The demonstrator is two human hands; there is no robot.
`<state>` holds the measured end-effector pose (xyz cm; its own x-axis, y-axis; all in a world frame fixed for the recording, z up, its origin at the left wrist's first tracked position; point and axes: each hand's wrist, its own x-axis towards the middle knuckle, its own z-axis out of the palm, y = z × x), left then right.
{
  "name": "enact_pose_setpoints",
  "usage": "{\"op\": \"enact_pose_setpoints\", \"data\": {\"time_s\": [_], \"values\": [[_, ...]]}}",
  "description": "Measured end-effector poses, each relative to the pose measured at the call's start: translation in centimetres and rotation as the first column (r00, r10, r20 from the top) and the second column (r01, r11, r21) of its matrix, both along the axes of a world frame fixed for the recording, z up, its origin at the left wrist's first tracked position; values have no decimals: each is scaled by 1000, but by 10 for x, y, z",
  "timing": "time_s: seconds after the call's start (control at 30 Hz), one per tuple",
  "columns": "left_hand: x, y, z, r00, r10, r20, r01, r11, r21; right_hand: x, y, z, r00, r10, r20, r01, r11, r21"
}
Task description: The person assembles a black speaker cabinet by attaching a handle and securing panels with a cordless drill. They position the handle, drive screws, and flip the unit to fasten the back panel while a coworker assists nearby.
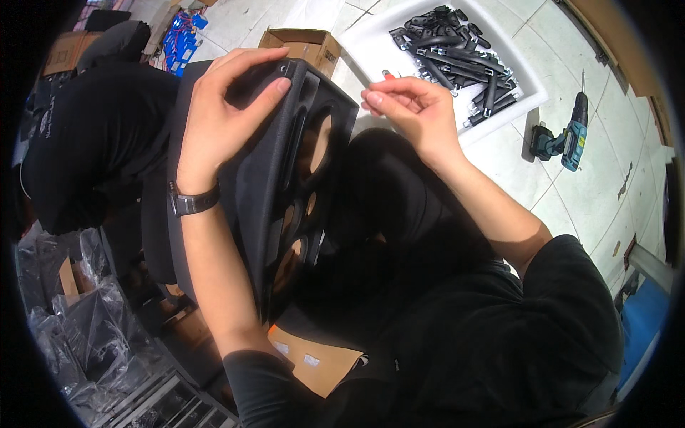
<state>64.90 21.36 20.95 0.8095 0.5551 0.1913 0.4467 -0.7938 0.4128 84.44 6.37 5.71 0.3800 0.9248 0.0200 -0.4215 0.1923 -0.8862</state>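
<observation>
A black speaker cabinet (250, 164) with round cutouts in its front stands in front of me, slightly left. My left hand (227, 100), with a dark watch on its wrist, rests on the cabinet's top end. Its thumb and fingers are stretched apart on either side of a small hole near the corner. My right hand (414, 107) is raised to the right of the cabinet, fingers pinched together. A small red-orange piece (388, 75) shows just beyond those fingertips; whether they grip it I cannot tell. Behind this hand is a white bin (528, 89) of black strap handles (457, 60).
A teal and black cordless drill (571, 139) lies on the tiled floor at right. An open cardboard box (303, 48) and blue parts (182, 43) are farther off. A person in black (100, 135) bends at left, above plastic wrapping (93, 328). Brown cardboard (328, 367) lies near me.
</observation>
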Motion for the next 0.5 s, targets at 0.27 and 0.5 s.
{"op": "enact_pose_setpoints", "data": {"time_s": [0.27, 0.5], "values": [[-3, 8, -12, 1000, -20, 15, 21, 1000, -18, 26, 57, 34, 841, -115, 528, -43, 960, 278], [-3, 19, -19, 993, -87, 76, 90, 995, -31, 22, 83, 71, 747, 162, 644, -218, 976, 8]]}}
